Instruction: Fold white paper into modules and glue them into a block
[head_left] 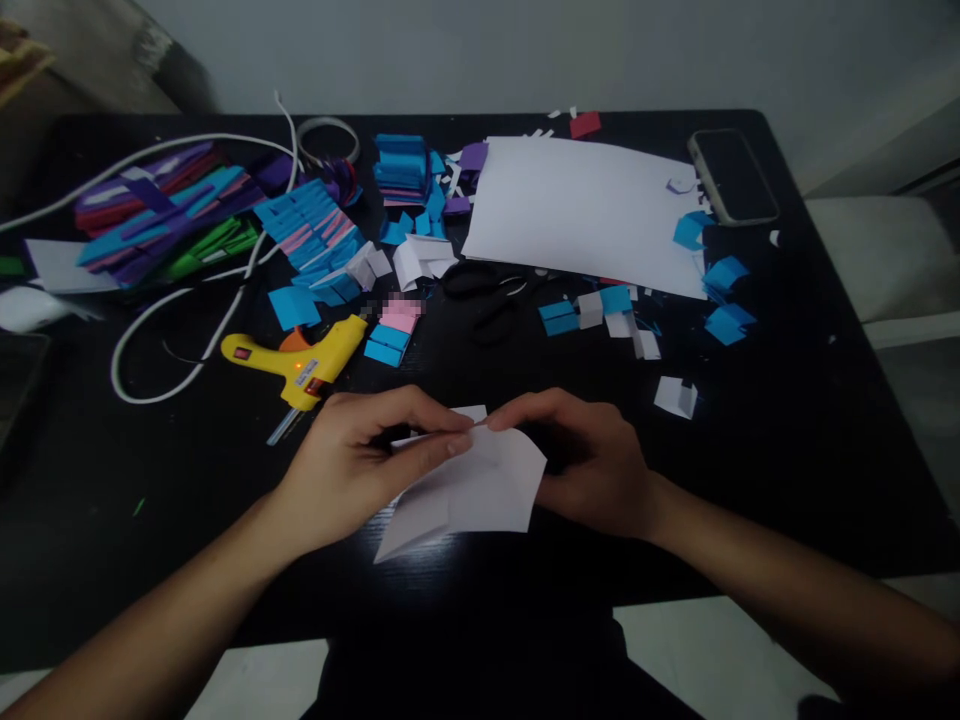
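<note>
Between my hands is a creased white sheet of paper [484, 490], partly folded, its lower left corner pointing toward me. My left hand [360, 455] pinches its upper edge between thumb and fingers. From the other side my right hand [581, 455] closes on the same edge, the two sets of fingertips nearly meeting; its thumb is mostly hidden by the paper. Left of my left hand lies a yellow hot glue gun [307, 362] with an orange light lit and a clear glue stick at its back. Black scissors [495, 305] lie beyond the paper.
A stack of white sheets [585, 210] lies at the back, with a phone [733, 178] right of it. Folded blue and pink strips [311, 235] and bundled coloured paper [165, 215] fill the back left, crossed by a white cable [120, 350]. Small folded pieces [675, 397] are scattered about.
</note>
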